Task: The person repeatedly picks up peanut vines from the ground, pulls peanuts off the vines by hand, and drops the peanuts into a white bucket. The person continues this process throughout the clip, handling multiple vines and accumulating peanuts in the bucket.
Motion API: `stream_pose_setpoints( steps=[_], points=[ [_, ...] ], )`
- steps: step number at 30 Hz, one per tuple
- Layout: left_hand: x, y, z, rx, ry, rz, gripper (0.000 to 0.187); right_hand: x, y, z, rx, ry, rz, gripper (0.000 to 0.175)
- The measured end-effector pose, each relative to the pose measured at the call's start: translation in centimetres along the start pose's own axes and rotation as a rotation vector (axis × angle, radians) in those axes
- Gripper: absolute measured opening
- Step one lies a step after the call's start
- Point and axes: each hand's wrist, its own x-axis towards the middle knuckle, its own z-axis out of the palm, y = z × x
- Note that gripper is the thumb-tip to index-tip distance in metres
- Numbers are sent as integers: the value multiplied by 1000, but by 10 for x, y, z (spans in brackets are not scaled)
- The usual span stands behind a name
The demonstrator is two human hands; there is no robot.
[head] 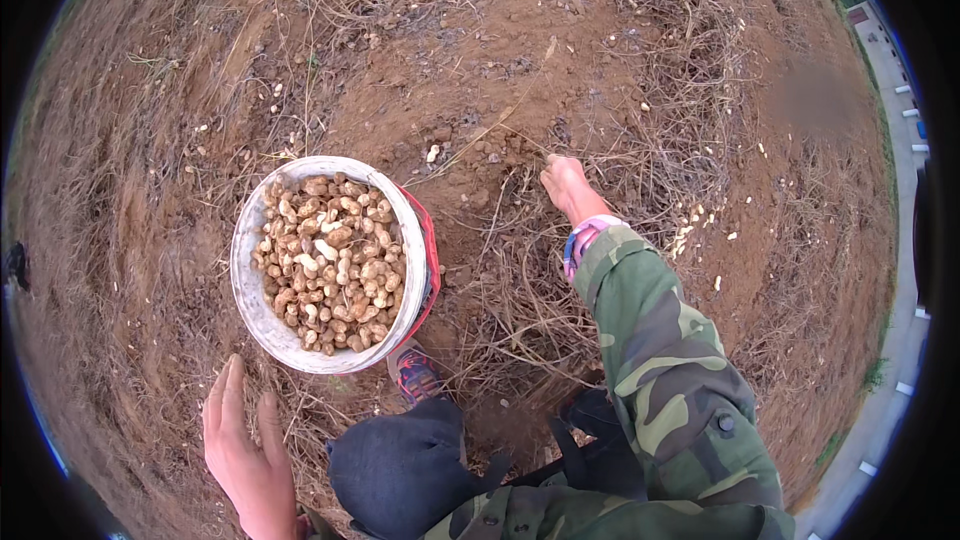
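Observation:
A white-rimmed bucket [244,300] with a red outer side stands on the soil, filled with unshelled peanuts [337,255]. Below and left of it, my left hand [251,450] is raised with fingers spread, holding nothing. My right hand [564,184] reaches down at the edge of a heap of dry peanut vines [525,277]; its fingers are bent, and whether they hold something is hidden. Between the bucket and my right hand, a few loose peanuts [433,154] lie on the reddish soil. More peanuts [682,236] are scattered right of my right forearm.
Dry vines [667,52] lie in rows over the bare soil. My shoe [416,375] is close to the bucket's lower right side, below my bent knee [401,457]. A paved strip [892,105] runs along the far right edge. A dark object [16,266] is at the far left.

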Motion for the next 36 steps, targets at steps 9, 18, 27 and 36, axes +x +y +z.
stream_pose_setpoints(
  steps=[9,18,27,36],
  points=[
    [28,165,18,-557,-255,447,35,37,38,17,-1146,33,-189,68],
    [22,164,47,-432,-319,422,31,46,94,31,-627,189,-315,51],
    [16,157,51,-321,-261,493,32,-37,13,-5,-146,-72,-364,43],
    [0,167,55,-667,-170,439,41,-225,-22,-54,-471,-210,-756,36]
  ],
)
